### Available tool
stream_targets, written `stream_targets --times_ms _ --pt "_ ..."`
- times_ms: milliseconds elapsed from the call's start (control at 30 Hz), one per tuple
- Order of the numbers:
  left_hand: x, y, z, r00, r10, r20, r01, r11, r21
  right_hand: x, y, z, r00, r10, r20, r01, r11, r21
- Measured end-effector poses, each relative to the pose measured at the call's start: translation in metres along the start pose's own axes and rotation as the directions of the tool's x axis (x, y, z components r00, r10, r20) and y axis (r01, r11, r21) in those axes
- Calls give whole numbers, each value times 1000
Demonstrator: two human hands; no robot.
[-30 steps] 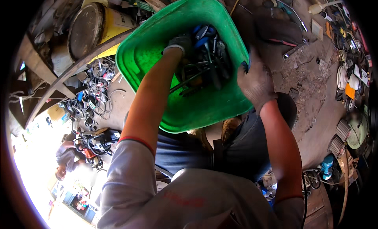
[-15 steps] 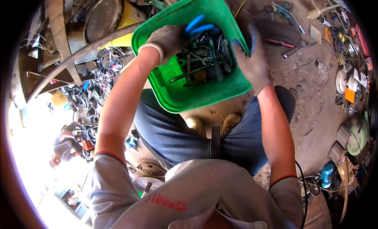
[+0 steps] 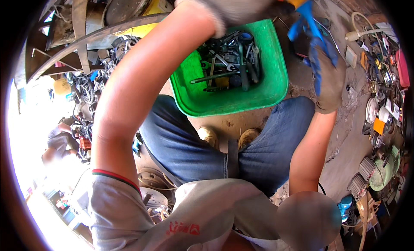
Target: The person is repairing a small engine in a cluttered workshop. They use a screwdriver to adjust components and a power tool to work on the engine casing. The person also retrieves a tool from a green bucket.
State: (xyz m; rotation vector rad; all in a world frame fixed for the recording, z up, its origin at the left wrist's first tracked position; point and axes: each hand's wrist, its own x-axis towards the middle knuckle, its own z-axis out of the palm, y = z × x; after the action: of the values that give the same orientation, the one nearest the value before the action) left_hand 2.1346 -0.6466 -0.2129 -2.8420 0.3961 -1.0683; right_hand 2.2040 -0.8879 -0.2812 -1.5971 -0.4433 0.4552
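Note:
My left hand [image 3: 241, 8], in a grey-brown glove, stretches across the top and is smeared by motion. Its fingers close around the orange end of what looks like blue-handled pliers [image 3: 307, 18]. Two blue handles spread downward from there, and the tool's exact kind is unclear. At the handles' lower ends, my right hand [image 3: 328, 80], gloved with blue-coated fingers, is closed against one of them. Between my knees stands a green plastic bin [image 3: 228, 105], partly covered by my left arm. Several wrenches [image 3: 224, 63] and dark hand tools lie in it.
A yellow bucket [image 3: 158, 8] stands at the upper left, beside a curved metal strip [image 3: 103, 34]. Cables and parts [image 3: 88, 93] are heaped on the left, where another person [image 3: 60, 136] crouches. Along the right lie loose parts, an orange piece [image 3: 379, 126] and a green fan [image 3: 381, 173].
My left hand has moved up and right, out of the bin, with the blue-handled pliers. My right hand has left the bin's right rim and moved right to the handles.

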Motion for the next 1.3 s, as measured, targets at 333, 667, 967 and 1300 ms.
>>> stream_targets --times_ms 333,667,967,1300 --pt "-191 0 113 -297 -139 945 569 769 292 33 46 -29 967 -116 -225 17 918 -397" --pt "-248 11 198 -12 -481 876 671 646 364 -29 51 64 991 118 68 -8 550 -835" --pt "-246 23 187 -163 -364 917 648 661 378 -22 53 63 980 197 18 -106 599 -793" --pt "-212 63 142 -389 85 917 675 704 221 -21 64 58 992 123 38 -51 645 -763"
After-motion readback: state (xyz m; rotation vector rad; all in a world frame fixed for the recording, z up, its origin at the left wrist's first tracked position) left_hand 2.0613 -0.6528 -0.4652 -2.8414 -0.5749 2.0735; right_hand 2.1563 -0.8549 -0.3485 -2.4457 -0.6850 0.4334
